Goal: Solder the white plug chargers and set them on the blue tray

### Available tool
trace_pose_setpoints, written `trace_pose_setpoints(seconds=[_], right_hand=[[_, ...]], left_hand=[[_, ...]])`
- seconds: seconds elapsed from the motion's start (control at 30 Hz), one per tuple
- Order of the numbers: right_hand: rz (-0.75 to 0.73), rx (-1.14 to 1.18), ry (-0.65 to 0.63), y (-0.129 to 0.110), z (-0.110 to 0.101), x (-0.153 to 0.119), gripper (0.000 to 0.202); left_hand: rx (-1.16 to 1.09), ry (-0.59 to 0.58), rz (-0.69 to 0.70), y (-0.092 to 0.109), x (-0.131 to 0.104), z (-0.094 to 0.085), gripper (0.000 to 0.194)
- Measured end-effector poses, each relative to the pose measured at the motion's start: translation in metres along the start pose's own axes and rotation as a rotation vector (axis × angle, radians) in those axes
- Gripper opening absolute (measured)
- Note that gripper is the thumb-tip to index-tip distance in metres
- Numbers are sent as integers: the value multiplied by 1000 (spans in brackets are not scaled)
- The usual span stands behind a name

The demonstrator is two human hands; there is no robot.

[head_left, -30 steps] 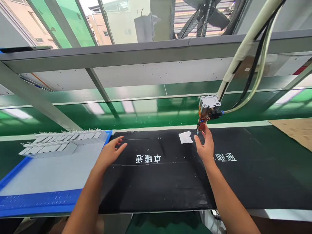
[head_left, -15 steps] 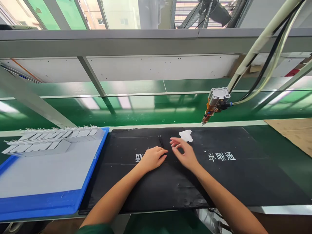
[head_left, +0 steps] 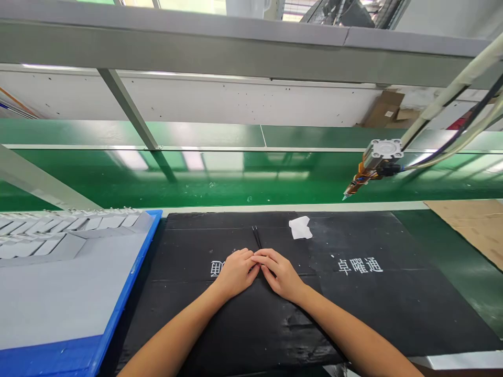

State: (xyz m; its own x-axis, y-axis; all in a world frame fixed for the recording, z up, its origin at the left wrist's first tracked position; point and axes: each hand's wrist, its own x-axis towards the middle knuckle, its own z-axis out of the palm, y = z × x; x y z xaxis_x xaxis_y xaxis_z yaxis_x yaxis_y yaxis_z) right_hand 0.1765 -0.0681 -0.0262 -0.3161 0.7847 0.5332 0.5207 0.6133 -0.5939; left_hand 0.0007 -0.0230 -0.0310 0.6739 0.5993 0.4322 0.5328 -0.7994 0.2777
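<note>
On the black mat [head_left: 377, 309], my left hand [head_left: 238, 272] and my right hand [head_left: 281, 275] meet near the middle, fingertips touching. Two thin black wires with pale tips [head_left: 256, 235] stick out beyond the fingers. My left hand is closed around their lower part, which the fingers hide. The right fingers are curled and pressed together against the left fingertips; whatever lies under them is hidden. A crumpled white scrap [head_left: 301, 228] lies beyond my right hand.
A blue tray [head_left: 129, 283] at the left bears a white sheet and rows of white pieces. An orange dispensing tool [head_left: 359, 179] hangs at the back right, with hoses. Brown cardboard [head_left: 471, 220] lies far right. A grey beam [head_left: 220, 50] crosses above.
My right hand has moved left and down to meet my left hand, and its fingers have closed. The camera view has shifted, with the tray now further left.
</note>
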Motion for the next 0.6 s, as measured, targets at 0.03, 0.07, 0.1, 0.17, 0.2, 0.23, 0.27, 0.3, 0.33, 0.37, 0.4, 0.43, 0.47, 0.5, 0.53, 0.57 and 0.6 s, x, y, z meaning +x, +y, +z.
trace_pose_setpoints(seconds=[0.03, 0.07, 0.1, 0.17, 0.2, 0.23, 0.27, 0.3, 0.33, 0.37, 0.4, 0.43, 0.47, 0.5, 0.53, 0.57, 0.6], right_hand=[[0, -10, 0, -1, 0, 0, 44], [0, -20, 1, -2, 0, 0, 44], [-3, -31, 3, -3, 0, 0, 44], [-20, -59, 11, -4, -1, 0, 45], [-32, -74, 18, -5, -2, 0, 45], [-44, -88, 26, -6, -2, 0, 45], [-54, -99, 32, -7, -2, -1, 45], [-61, -106, 33, -8, -2, -1, 46], [-65, -109, 31, -9, -2, -2, 47], [-68, -110, 26, -10, -2, -3, 48], [-71, -110, 19, -10, -1, -4, 50], [-75, -109, 11, -10, -1, -5, 51], [-81, -109, 5, -11, 0, -6, 52], [-85, -109, 2, -10, 0, -6, 52], [-85, -111, -2, -10, 1, -7, 52], [-79, -115, -5, -10, 1, -7, 52], [-71, -122, -5, -9, 1, -7, 51]], left_hand=[[-2, 0, 3, 0, 0, 0, 22], [-5, 1, 5, 0, 0, 0, 22], [-9, 3, 5, 0, -1, 0, 22], [-20, 9, -1, 1, -1, -1, 22], [-27, 9, -3, 1, -1, -2, 22], [-34, 8, -5, 2, -1, -2, 22], [-39, 7, -9, 2, -1, -3, 22], [-44, 6, -16, 3, -1, -3, 22], [-46, 3, -25, 3, -1, -3, 22], [-47, -2, -34, 3, -1, -3, 22], [-47, -8, -44, 3, -2, -3, 22], [-48, -17, -53, 3, -2, -3, 22], [-49, -27, -59, 3, -2, -3, 22], [-52, -37, -63, 3, -2, -3, 23], [-58, -44, -65, 3, -2, -4, 22], [-69, -50, -66, 3, -2, -4, 22], [-82, -56, -65, 2, -2, -4, 21]])
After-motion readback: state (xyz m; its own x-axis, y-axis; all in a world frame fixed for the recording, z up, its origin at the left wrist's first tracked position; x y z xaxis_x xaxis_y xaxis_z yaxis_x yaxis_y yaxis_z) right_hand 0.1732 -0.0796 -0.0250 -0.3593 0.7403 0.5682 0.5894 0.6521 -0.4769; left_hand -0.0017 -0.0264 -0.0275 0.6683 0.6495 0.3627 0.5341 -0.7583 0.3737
